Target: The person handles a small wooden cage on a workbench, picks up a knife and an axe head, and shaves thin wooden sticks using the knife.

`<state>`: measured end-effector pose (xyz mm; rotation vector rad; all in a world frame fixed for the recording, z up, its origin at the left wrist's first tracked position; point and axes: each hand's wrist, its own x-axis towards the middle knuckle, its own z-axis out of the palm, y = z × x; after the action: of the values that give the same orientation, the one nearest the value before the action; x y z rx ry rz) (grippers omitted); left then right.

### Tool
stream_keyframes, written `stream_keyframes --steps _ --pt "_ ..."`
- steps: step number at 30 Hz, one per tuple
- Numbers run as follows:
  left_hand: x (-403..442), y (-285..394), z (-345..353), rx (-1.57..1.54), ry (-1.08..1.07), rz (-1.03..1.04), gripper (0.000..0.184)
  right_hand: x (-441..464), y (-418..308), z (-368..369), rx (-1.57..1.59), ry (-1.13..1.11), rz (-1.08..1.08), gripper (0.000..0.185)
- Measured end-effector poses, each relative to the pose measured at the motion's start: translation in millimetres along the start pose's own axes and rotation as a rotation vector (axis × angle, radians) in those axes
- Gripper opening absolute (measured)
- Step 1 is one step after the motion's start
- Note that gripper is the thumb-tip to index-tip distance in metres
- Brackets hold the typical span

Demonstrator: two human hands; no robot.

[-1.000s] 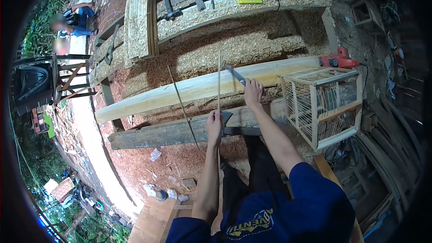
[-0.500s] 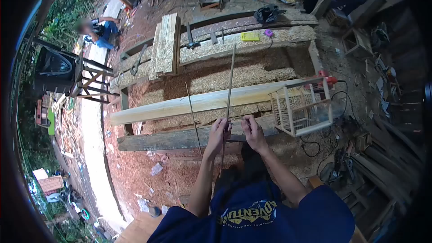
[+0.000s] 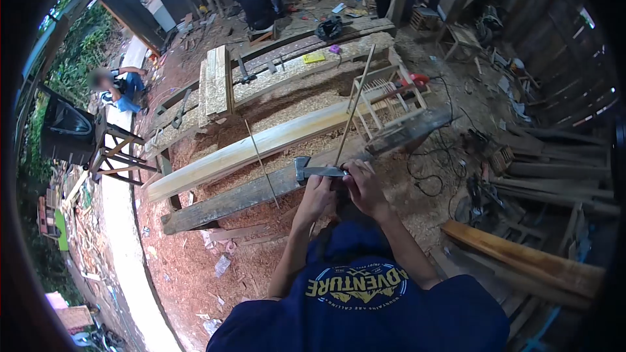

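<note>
My left hand is closed around the lower part of a long thin stick, which slants up and right past the wooden cage frame. My right hand is close beside it, fingers curled on a grey metal knife. The knife's blade lies across the top of my left hand and points left, with a broad, squared end. Its grip is hidden by my fingers. Another thin stick leans across the pale plank to the left.
A slatted wooden cage frame stands on the bench near a red power tool. Boards are stacked on the far bench beam, beside a hammer and a yellow item. Other people are farther back. Cables lie right.
The view has turned, so the bench sits tilted. The knife has come up above my left hand, its blade now plainly visible. The stick leans farther right, and my hands are closer together.
</note>
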<state>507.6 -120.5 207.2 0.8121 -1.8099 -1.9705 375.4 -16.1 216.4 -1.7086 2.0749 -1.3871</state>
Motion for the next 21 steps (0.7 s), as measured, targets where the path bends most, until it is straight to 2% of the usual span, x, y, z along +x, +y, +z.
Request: stream_keyframes --steps 3,6,8,10,13,16,21 --pt "-18 0 15 0.213 -0.105 0.161 0.013 -27 -6 -11 -0.063 0.016 0.003 0.042" --pt "-35 33 35 0.059 -0.157 -0.018 0.015 -47 -13 -20 -0.078 0.036 0.053 0.043" --pt "-33 37 44 -0.013 -0.155 -0.07 0.012 -53 -14 -24 -0.072 0.061 0.074 0.045" --pt "-27 30 51 0.019 -0.168 -0.031 0.01 -59 -3 -32 -0.082 0.041 0.108 0.047" --pt "-15 32 65 -0.004 -0.208 -0.103 0.014 -55 16 -49 -0.125 0.04 0.08 0.048" --pt "9 29 85 0.088 -0.134 0.09 0.017 -46 39 -67 -0.128 0.033 0.062 0.049" --pt "39 36 109 -0.128 -0.165 -0.29 0.015 -29 78 -102 -0.172 0.012 0.044 0.046"
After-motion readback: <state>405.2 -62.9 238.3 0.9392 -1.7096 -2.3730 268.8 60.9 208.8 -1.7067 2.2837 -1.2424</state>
